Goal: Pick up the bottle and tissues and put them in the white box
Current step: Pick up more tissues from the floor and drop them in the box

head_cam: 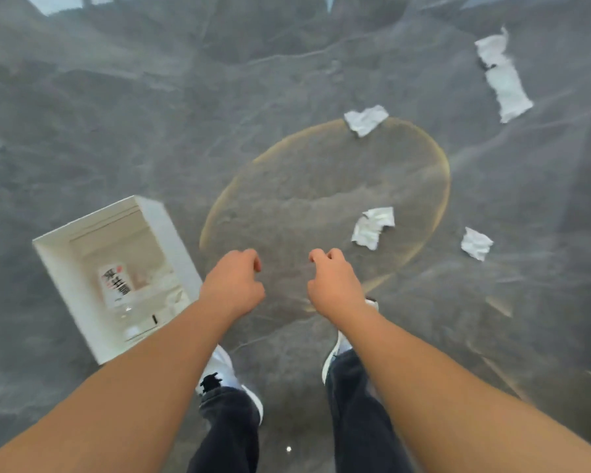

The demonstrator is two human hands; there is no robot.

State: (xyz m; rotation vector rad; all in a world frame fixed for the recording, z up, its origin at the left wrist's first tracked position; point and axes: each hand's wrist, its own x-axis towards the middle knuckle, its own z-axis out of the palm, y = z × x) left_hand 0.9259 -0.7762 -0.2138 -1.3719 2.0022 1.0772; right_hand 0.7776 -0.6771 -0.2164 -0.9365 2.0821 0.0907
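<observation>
The white box [62,264] stands on the floor at the left, and a clear bottle [118,288] with a white label lies inside it. Several crumpled white tissues lie on the floor: one [372,227] just ahead of my right hand, one [476,244] further right, one [365,119] at the far rim of a round floor mark, and a long one [502,76] at the far right. My left hand [234,285] and my right hand [335,285] hover side by side over the floor, fingers curled loosely, holding nothing.
The floor is dark grey marbled stone with a tan circular ring [437,158] ahead of me. My feet in white shoes [226,373] and dark trousers stand below my hands. Bright patches at the top edge look like window light.
</observation>
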